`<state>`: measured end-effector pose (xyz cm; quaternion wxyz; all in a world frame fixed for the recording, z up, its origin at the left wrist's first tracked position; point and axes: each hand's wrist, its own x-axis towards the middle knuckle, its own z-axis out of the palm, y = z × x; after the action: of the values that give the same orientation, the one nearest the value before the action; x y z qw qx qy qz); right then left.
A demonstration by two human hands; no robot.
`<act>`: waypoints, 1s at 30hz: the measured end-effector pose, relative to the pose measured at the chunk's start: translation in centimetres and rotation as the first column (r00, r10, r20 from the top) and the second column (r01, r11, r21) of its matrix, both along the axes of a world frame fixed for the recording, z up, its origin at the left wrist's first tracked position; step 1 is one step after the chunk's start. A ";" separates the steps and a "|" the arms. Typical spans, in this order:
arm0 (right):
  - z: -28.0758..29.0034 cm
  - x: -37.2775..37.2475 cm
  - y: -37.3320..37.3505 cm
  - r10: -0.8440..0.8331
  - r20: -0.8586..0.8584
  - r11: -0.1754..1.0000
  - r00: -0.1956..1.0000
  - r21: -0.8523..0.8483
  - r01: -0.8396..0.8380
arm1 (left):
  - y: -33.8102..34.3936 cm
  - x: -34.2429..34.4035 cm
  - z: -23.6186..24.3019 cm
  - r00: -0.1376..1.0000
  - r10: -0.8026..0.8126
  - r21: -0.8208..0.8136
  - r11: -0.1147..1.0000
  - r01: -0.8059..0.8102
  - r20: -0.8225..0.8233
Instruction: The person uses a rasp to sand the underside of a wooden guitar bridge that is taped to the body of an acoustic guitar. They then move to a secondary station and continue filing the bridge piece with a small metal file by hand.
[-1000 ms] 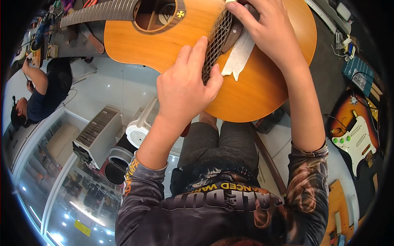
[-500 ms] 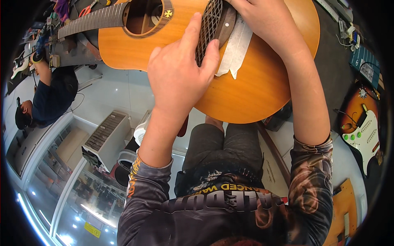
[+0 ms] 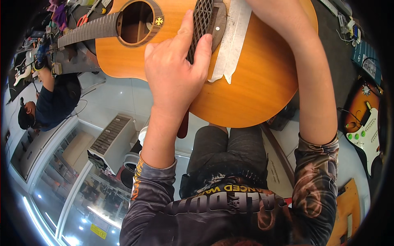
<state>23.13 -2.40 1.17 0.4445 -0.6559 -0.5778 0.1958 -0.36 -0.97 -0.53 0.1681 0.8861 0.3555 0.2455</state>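
Note:
A natural-wood acoustic guitar body [image 3: 250, 98] lies in front of me, soundhole and fretted neck to the left. My left hand [image 3: 174, 69] is closed on a dark lattice-bladed rasp [image 3: 202, 24], with index finger and thumb along its two sides. The rasp lies against the brown bridge [image 3: 220, 22], which shows one white dot. Beside the bridge, pale strips of masking tape [image 3: 230, 49] cover the top, with small dark specks near the upper part. My right hand [image 3: 266, 6] reaches over the upper edge of the picture; its fingers are out of sight.
A sunburst electric guitar with a white pickguard [image 3: 365, 133] is at the right. Cluttered tools, including red-handled scissors [image 3: 82, 20], lie at the upper left. Another person [image 3: 57, 98] works at the far left. A white cabinet [image 3: 111, 139] and a glass case [image 3: 61, 172] stand below.
My left hand and the rasp appear slightly farther left. My right hand has moved up, mostly out of the picture. More of the bridge and tape is showing, and the whole view has shifted a little.

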 end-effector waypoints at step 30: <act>-1.1 0.1 0.9 -0.144 0.115 0.975 0.983 0.185 0.122 | 1.3 0.7 -0.7 1.000 -0.010 -0.012 1.000 0.010 -0.013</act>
<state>23.21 -1.51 0.06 0.4753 -0.6622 -0.5749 0.0709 0.34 0.34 -1.20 0.1724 0.8883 0.3537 0.2370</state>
